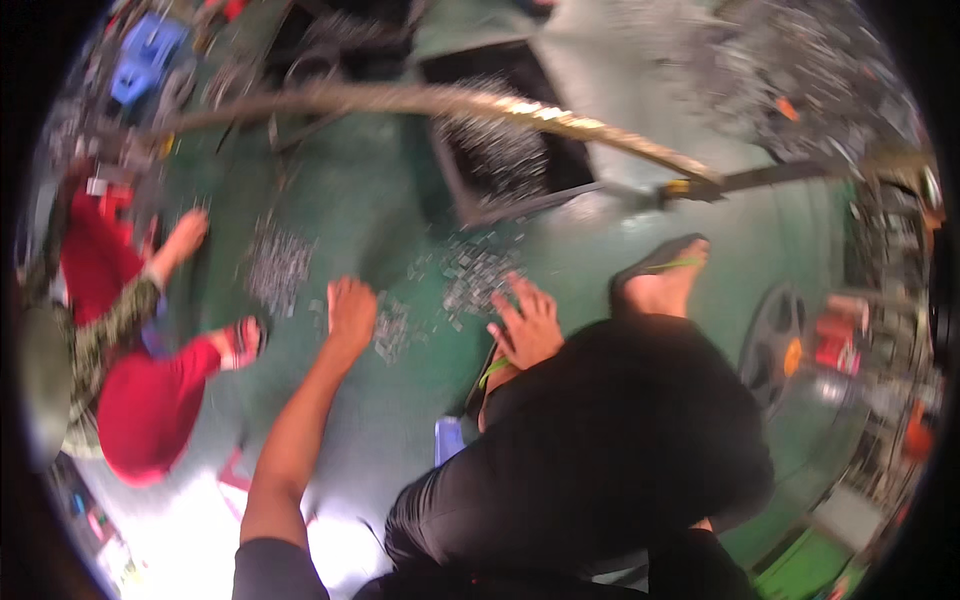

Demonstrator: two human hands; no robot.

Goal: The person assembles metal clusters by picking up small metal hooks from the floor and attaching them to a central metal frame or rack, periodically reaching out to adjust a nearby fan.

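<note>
My left hand [352,312] is low over the green floor, its fingers curled closed. Whatever they hold, if anything, is hidden. Beside it lies a small pile of little grey metallic pieces [396,332]. My right hand [528,325] has its fingers spread, near my sandalled foot, with the fingertips at the edge of a larger cluster of small dark and silvery pieces [478,278]. Further left, another heap of small grey pieces [280,268] lies between my left hand and a co-worker. The picture is smeared by motion, so the exact kind of pieces cannot be made out.
A black tray [468,195] holding many small pieces stands ahead, under a long brownish bar [400,98]. On the left squats a co-worker in red trousers [150,415], one hand [187,232] reaching forward. A grey reel [775,340] stands right; shelves line the right side.
</note>
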